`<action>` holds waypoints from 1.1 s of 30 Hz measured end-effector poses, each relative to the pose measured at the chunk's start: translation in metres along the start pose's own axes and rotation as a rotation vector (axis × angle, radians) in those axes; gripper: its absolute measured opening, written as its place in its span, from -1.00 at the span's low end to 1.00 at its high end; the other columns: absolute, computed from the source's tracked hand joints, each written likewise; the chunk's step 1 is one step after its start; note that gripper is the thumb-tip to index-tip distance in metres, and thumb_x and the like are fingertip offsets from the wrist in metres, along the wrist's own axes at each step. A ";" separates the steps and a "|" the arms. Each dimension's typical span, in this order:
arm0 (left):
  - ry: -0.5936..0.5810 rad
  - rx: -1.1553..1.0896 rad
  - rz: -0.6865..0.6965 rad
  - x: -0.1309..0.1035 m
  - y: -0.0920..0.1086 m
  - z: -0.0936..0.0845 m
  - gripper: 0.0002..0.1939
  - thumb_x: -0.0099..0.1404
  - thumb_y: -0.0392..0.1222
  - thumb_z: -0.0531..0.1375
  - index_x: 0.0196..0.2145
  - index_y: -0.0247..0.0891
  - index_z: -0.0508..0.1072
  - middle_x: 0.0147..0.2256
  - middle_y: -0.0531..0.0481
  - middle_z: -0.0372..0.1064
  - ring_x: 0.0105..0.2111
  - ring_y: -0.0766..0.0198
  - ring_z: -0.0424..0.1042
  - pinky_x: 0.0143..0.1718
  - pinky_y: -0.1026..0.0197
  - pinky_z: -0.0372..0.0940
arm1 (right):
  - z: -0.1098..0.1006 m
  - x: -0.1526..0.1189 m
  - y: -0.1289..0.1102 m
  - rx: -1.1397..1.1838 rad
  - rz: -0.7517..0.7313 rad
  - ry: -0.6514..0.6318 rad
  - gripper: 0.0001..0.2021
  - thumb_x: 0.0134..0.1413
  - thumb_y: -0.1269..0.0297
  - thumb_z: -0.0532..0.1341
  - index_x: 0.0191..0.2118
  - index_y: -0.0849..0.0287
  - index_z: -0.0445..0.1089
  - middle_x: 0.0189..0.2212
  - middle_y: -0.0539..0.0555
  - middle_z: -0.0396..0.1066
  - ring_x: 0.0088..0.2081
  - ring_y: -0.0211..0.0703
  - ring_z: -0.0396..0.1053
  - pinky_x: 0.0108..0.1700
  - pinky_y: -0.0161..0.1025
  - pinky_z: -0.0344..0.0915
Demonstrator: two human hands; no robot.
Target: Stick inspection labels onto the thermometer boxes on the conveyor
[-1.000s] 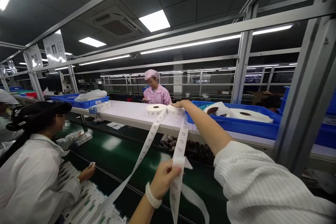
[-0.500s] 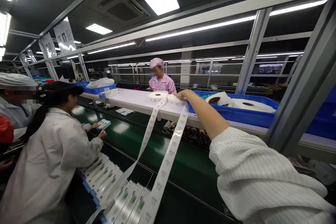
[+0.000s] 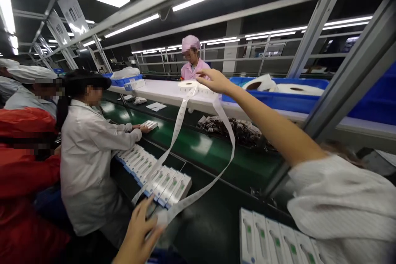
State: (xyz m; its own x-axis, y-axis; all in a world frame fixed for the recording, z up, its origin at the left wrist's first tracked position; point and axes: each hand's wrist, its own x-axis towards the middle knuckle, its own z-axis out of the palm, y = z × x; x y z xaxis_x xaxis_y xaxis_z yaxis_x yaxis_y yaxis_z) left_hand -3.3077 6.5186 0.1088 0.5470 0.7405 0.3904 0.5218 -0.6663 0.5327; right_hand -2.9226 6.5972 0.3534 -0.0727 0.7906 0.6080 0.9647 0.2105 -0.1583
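Observation:
My left hand (image 3: 139, 231) is low in the view, above the dark bench, with its thumb and fingers around the end of a label strip (image 3: 227, 161). The strip is white and loops up to a label roll (image 3: 208, 89) on the shelf. Over that roll is my right hand (image 3: 215, 80), its fingers stretched out and apart, gripping nothing that I can see. Beside it lies another label roll (image 3: 188, 86), from which a second printed strip (image 3: 177, 126) hangs down across a row of white boxes (image 3: 167, 183) with blue ends.
More white boxes (image 3: 275, 239) stand at lower right. A green conveyor belt (image 3: 198, 144) runs below the white shelf (image 3: 161, 87). A blue bin (image 3: 278, 99) with rolls sits on the shelf, near a metal post (image 3: 349, 62). Co-workers are at left, and a person in pink (image 3: 194, 66) faces me.
My left hand has come into view at the strip. The right strip has gone from straight to a slack loop. My right hand has lifted slightly off the roll, and the view has shifted.

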 end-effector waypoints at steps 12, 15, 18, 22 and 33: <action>-0.468 -0.863 0.132 0.056 0.156 0.112 -0.78 0.19 -0.14 0.12 -0.47 -0.31 0.47 -0.50 0.01 0.21 -0.46 0.33 0.23 -0.41 0.27 0.16 | 0.069 -0.356 -0.126 0.835 0.612 0.398 -0.77 0.08 0.25 0.11 -0.12 0.06 0.32 -0.22 0.08 0.26 -0.27 -0.21 0.28 -0.25 -0.23 0.30; -0.528 -0.849 0.199 0.047 0.168 0.139 -0.79 0.22 -0.17 0.09 -0.44 -0.30 0.46 -0.41 -0.02 0.22 -0.36 0.31 0.25 -0.32 0.25 0.17 | 0.069 -0.377 -0.119 0.789 0.748 0.537 -0.88 0.06 0.24 0.12 -0.29 0.10 0.34 -0.36 0.04 0.28 -0.33 -0.21 0.28 -0.31 -0.25 0.28; -0.424 -0.894 0.219 0.036 0.176 0.159 -0.89 0.18 -0.20 0.14 -0.37 -0.28 0.42 -0.20 -0.08 0.23 -0.19 0.24 0.26 -0.15 0.20 0.17 | 0.067 -0.395 -0.118 0.724 0.889 0.624 -0.87 0.08 0.23 0.09 -0.39 0.13 0.29 -0.46 -0.01 0.25 -0.40 -0.24 0.25 -0.36 -0.28 0.23; -0.426 -1.037 0.083 0.022 0.188 0.176 -0.65 0.17 -0.18 0.14 -0.06 -0.21 0.27 -0.20 -0.08 0.27 -0.28 0.28 0.31 -0.23 0.20 0.23 | 0.068 -0.415 -0.120 0.620 0.986 0.670 -0.85 0.12 0.22 0.04 -0.41 0.13 0.25 -0.47 -0.02 0.23 -0.41 -0.24 0.22 -0.35 -0.28 0.19; -0.471 -0.867 0.020 0.013 0.193 0.202 -0.80 0.22 -0.14 0.08 -0.47 -0.29 0.35 -0.50 0.05 0.20 -0.46 0.36 0.22 -0.39 0.31 0.15 | 0.081 -0.432 -0.110 0.577 0.962 0.531 -0.81 0.08 0.25 0.09 -0.16 0.10 0.20 -0.31 0.04 0.27 -0.29 -0.20 0.24 -0.24 -0.24 0.21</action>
State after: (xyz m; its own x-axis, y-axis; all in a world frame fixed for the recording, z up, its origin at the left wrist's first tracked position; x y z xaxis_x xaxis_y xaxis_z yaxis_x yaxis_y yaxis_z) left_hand -3.0678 6.3815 0.0650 0.8535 0.4936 0.1668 -0.0482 -0.2438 0.9686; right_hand -3.0176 6.2789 0.0452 0.8437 0.4618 0.2737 0.3073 0.0025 -0.9516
